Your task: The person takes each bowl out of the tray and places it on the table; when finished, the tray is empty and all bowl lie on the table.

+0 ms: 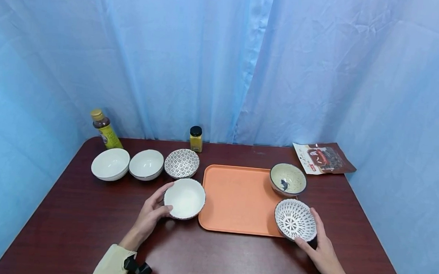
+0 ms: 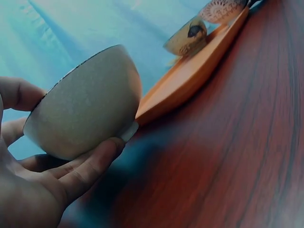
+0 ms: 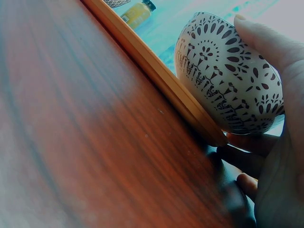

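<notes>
My left hand [image 1: 151, 211] grips a plain white bowl [image 1: 185, 198] by its left side, thumb near the rim. In the left wrist view this bowl [image 2: 88, 107] is tilted, with fingers under its base, above the table. On the right, my right hand [image 1: 322, 249] holds a black-and-white patterned bowl [image 1: 295, 220] over the near right corner of the orange tray [image 1: 238, 200]. The right wrist view shows its patterned outside [image 3: 223, 71] between thumb and fingers. A cream bowl with a dark blue motif [image 1: 289, 180] sits at the tray's far right corner.
Along the back left stand white bowls [image 1: 111, 163], another white bowl [image 1: 147, 164] and a patterned bowl [image 1: 182, 163]. Behind them are a yellow-capped sauce bottle [image 1: 106, 130] and a black-lidded yellow jar [image 1: 195, 139]. A food packet [image 1: 324, 158] lies at the back right.
</notes>
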{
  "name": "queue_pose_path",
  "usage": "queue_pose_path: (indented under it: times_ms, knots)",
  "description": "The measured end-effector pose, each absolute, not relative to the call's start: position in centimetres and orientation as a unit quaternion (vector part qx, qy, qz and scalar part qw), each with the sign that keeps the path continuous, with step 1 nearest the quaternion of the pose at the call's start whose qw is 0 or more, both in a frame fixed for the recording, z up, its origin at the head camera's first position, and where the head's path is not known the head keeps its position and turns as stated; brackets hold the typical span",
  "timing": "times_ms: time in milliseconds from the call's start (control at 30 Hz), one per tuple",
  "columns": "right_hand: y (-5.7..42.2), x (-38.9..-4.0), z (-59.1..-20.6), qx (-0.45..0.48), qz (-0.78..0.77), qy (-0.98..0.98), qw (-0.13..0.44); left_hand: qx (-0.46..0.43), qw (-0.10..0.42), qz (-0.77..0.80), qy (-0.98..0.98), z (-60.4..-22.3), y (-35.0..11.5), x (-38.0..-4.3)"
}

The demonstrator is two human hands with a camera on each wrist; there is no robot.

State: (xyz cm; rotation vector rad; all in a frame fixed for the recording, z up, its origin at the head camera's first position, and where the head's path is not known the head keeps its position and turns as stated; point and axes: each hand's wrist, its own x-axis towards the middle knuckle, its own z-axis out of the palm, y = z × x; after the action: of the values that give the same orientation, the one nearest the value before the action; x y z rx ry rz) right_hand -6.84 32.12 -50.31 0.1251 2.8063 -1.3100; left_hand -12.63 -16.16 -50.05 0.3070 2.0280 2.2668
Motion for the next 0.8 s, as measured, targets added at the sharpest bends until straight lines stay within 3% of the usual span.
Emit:
queue_pose_path:
  times_ms: [800]
  knots:
    - [32.2, -6.8, -50.7, 0.039, -0.434, 0.9, 0.016, 0.072, 0.059, 0.758, 0.646, -51.2, -18.7, -13.1]
